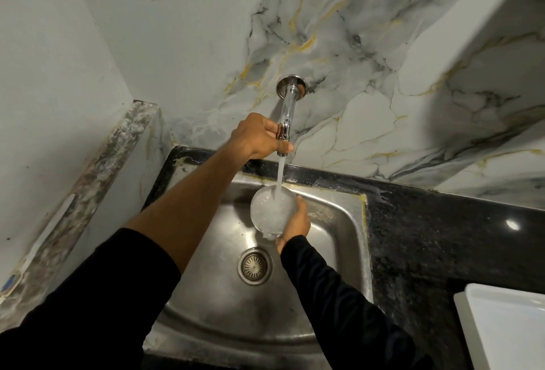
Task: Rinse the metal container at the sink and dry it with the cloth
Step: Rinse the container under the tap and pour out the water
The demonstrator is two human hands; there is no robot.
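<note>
Over the sink basin: rinsing stage, water running; drying not yet begun.
Sink (339, 222): steel basin set in a dark counter (442, 237), drain strainer (256, 265) near its middle.
Tap (286, 110): chrome spout projecting from the marble-patterned wall; a stream (280, 175) falls straight into the vessel below.
Left hand (259, 136): reaching up, fingers curled around the tap's end, apparently at its valve.
Right hand (295, 219): cupping the metal container (272, 211) from its right side, fingers wrapped around the wall; fingertips are out of sight behind it.
Metal container: held above the basin, directly under the stream, mouth facing up and brimming with frothy water.
Technique, as judged: tilt and swirl the vessel so that water sweeps the whole inner wall, tip it out over the drain, keep the flow moderate to limit splashing, and close the tap before moving to the drying step.
Hidden or unclear: the container's metal surface is masked by foam and glare; its depth and base cannot be made out; no cloth is visible.
White tray-like object (507, 325): on the counter at lower right, cut off by the frame edge.
</note>
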